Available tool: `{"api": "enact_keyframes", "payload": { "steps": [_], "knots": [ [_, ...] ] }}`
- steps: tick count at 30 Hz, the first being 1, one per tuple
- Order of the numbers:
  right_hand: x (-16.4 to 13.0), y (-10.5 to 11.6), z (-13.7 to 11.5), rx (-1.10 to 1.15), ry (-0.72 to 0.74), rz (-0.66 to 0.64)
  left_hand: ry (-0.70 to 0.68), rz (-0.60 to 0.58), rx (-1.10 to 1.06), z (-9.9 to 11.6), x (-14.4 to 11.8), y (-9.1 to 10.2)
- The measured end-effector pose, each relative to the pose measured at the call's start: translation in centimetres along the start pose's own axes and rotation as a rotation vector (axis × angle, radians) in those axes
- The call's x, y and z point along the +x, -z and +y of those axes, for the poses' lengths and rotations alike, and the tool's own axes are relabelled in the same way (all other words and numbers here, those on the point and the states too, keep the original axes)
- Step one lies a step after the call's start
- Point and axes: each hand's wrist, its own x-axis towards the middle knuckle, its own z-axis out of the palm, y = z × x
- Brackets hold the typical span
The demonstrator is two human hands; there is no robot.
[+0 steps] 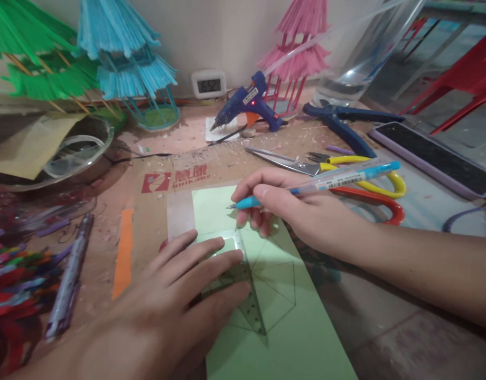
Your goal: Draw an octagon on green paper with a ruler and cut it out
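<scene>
A sheet of light green paper lies on a cardboard surface and bears a drawn many-sided figure with lines meeting near its middle. On it rests a clear set square, partly covered by my left hand. The fingers of that hand are spread flat over the set square. My right hand grips a blue pen, its tip pointing left just above the upper part of the paper. Whether the tip touches the sheet, I cannot tell.
Red-and-yellow-handled scissors, blue pliers and a phone lie to the right. Behind the paper stands a blue glue gun with its light on. Coloured paper scraps and a purple pen are at left.
</scene>
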Motion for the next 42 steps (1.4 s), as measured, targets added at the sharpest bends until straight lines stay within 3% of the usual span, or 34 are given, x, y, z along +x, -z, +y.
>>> {"api": "enact_keyframes", "payload": {
  "steps": [13, 23, 31, 42],
  "knots": [
    [-0.4, 0.0, -0.6, 0.054, -0.006, 0.018, -0.012, -0.030, 0.007, -0.1, 0.1, 0.2],
    [-0.3, -0.2, -0.3, -0.317, 0.120, 0.039, 0.014, 0.080, -0.075, 0.0, 0.7, 0.0],
    [-0.7, -0.3, -0.5, -0.391, 0.115, -0.018, 0.035, 0.104, -0.098, 0.1, 1.0, -0.3],
    [-0.2, -0.4, -0.1, -0.480, 0.184, 0.049, 0.020, 0.094, -0.048, 0.1, 0.5, -0.3]
  ]
}}
